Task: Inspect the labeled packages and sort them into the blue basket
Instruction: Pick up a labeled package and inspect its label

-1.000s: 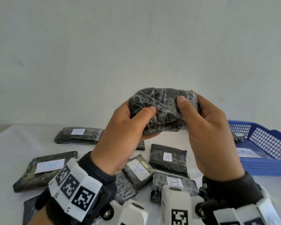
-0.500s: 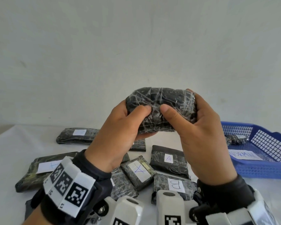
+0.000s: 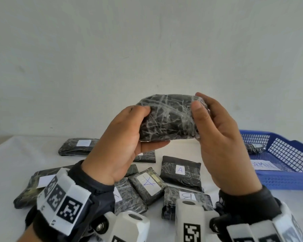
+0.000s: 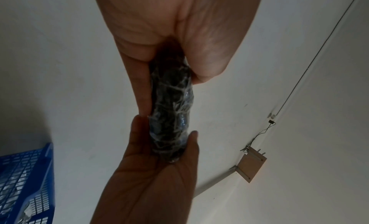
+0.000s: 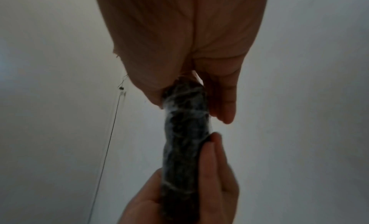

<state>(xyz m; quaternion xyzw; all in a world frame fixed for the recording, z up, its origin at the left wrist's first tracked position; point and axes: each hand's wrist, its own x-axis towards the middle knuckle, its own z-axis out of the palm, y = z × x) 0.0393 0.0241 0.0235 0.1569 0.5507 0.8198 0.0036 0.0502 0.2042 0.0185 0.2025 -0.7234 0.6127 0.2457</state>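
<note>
Table point(image 3: 16, 154) is carrying a scatter of wrapped packages, some with labels reading A point(image 3: 180, 169) and B point(image 3: 185, 196), while the blue basket point(image 3: 287, 180) is sitting at the right with one package point(image 3: 254, 147) in it. Left hand point(image 3: 122, 145) and right hand point(image 3: 219, 137) are each pinching an end of the held package point(image 3: 166, 117), raised above the pile, thumbs on the near face. No label is showing on that face, so misreading is the likely risk: sorting it unseen. Slick film under fingertip-only grips is also inviting a slip onto the pile below.
</note>
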